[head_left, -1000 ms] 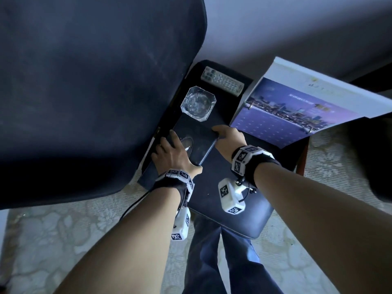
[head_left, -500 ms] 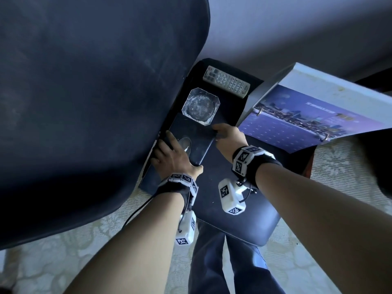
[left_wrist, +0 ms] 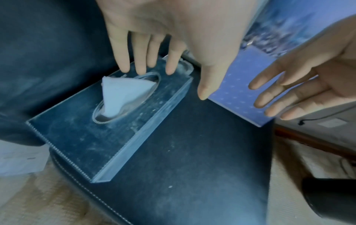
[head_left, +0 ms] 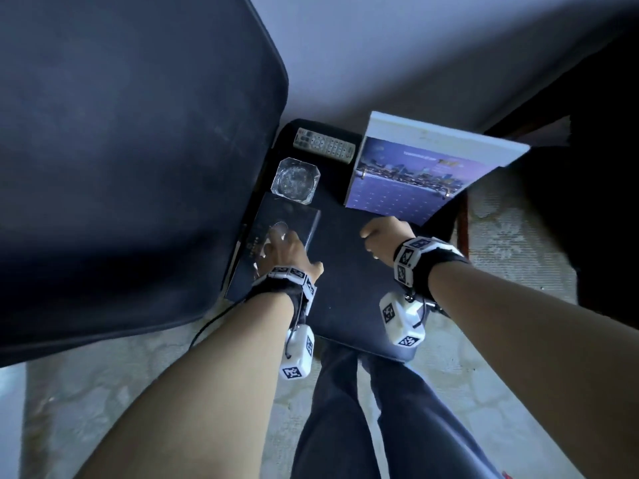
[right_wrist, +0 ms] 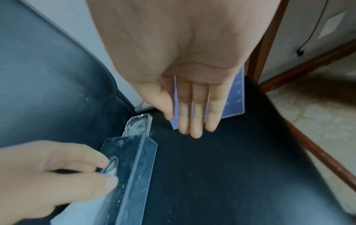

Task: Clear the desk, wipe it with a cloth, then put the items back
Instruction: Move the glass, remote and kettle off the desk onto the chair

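Observation:
A dusty dark tissue box lies at the left edge of the black desk top, with a white tissue standing out of its oval slot. My left hand is over the box top, fingers straight, their tips just beyond the tissue and not pinching it. To the right, my right hand hovers above the bare desk top with straight fingers and holds nothing. Behind the box sit a glass ashtray and a white remote. A blue desk calendar stands at the back right.
A large dark leather chair presses against the desk's left side. Patterned carpet surrounds the desk, and my legs are at its near edge. A wooden frame runs along the right. The desk's near right part is bare.
My right hand has let go of the tissue box's right edge and moved right. My left hand has shifted from the box's left side onto its top.

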Available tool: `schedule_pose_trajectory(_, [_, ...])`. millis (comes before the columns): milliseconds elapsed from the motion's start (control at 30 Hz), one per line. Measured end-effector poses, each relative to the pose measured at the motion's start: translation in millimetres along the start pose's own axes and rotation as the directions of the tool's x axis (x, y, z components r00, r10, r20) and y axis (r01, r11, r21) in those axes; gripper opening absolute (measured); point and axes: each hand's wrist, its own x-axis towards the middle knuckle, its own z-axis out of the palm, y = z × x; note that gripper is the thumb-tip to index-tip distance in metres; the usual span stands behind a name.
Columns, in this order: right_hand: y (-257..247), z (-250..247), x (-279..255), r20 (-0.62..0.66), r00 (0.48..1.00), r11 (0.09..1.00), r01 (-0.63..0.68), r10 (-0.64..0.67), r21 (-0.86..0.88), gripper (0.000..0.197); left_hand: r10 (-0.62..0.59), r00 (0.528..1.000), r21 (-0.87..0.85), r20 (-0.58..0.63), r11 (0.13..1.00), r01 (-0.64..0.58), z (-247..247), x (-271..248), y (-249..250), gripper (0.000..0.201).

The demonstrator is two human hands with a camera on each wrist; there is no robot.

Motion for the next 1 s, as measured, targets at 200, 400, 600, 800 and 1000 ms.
schedule_pose_trajectory(200, [34, -79, -95, -0.127, 0.991, 0.993, 0.021, -0.036, -0.115, 0.028, 0.270, 0.939, 0.093, 0.211, 0.951, -0.294, -56, -62, 99, 0.028])
schedule_pose_trajectory(400, [98, -178, -206, -0.254, 0.967, 0.979, -0.028, -0.025, -0.202, 0.030, 0.529, 0.839, 0.124, 0.128, 0.831, -0.542, -94, -150, 226, 0.028])
schedule_pose_trajectory(600, [209, -267, -291, -0.451, 0.883, 0.974, -0.198, 0.130, -0.108, 0.034, 0.680, 0.732, 0.230, 0.038, 0.707, -0.669, -103, -230, 349, 0.033])
schedule_pose_trajectory(800, [342, -337, -324, -0.488, 0.834, 0.961, -0.275, 0.256, 0.034, 0.037, 0.699, 0.713, 0.245, -0.057, 0.702, -0.669, -67, -295, 447, 0.034])
schedule_pose_trajectory(1000, [450, -389, -336, -0.466, 0.836, 0.956, -0.276, 0.289, 0.099, 0.028, 0.622, 0.778, 0.284, -0.092, 0.765, -0.578, -16, -341, 497, 0.023])
